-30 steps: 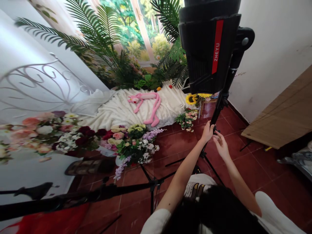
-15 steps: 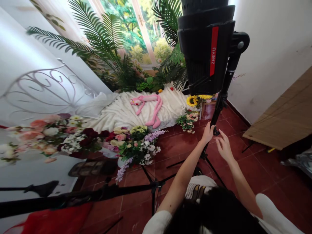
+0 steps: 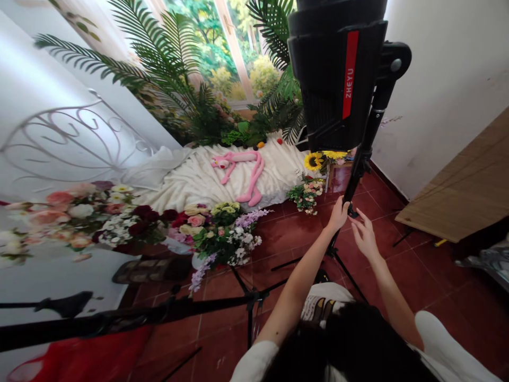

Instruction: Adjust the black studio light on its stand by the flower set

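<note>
Stand (image 3: 353, 181) sits in yr L hand (image 3: 339, 215), wrapped round; R hand (image 3: 365, 234) loosely spread by knob (image 3: 352, 210), contact unclear. Room on flr (image 3: 382, 200) btwn stand & board's (image 3: 457, 185) edge.

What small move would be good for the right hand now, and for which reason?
Probably to close the right hand gently on the black knob: it is open, close beside that knob, while the left hand grips the stand's pole below the lamp, likely steadying it.
</note>
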`<state>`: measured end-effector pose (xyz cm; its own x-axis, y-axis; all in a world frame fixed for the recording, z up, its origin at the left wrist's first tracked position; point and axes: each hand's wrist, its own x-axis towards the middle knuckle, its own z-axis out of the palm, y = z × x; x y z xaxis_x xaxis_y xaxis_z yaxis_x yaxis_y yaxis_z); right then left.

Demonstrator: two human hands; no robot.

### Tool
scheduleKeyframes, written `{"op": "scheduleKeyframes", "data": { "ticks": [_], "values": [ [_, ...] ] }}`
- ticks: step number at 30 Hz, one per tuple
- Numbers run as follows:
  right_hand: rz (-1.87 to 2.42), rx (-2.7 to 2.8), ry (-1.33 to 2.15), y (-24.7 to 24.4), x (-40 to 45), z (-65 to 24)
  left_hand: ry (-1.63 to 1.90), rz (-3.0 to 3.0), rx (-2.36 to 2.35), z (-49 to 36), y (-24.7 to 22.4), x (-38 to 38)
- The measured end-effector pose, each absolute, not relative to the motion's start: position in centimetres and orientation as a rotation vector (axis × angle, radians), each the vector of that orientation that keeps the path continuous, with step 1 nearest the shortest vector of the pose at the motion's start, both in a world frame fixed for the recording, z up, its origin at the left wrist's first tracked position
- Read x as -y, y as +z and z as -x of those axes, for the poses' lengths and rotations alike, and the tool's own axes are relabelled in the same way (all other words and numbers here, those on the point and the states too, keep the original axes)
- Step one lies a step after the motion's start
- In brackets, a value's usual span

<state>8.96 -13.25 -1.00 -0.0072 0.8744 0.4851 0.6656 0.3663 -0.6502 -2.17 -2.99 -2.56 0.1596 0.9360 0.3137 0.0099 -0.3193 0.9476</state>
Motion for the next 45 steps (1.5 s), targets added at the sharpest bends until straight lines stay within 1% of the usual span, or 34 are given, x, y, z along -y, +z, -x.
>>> {"op": "scheduleKeyframes", "data": {
  "ticks": [9, 22, 29, 34, 40, 45],
  "values": [
    [1.361, 1.728, 0.330, 0.0, 13.2, -9.3, 1.285, -1.552, -0.949, 2.4, -2.2, 3.2],
    [1.418, 1.691, 0.360, -1.7, 13.2, -9.1, 1.262, -1.535, -0.937, 2.4, -2.1, 3.2],
    [1.366, 1.531, 0.439, -1.3, 13.0, -8.3, 1.269, -1.529, -0.915, 2.4, -2.1, 3.1],
    [1.424, 1.374, 0.433, -0.7, 12.7, -7.4, 1.257, -1.534, -0.927, 2.5, -2.1, 3.2],
    [1.559, 1.237, 0.559, 1.1, 12.0, -8.2, 1.261, -1.546, -0.914, 2.5, -2.1, 3.2],
    [1.594, 1.221, 0.462, 1.1, 10.7, -8.7, 1.252, -1.547, -0.925, 2.5, -2.2, 3.1]
  ]
}}
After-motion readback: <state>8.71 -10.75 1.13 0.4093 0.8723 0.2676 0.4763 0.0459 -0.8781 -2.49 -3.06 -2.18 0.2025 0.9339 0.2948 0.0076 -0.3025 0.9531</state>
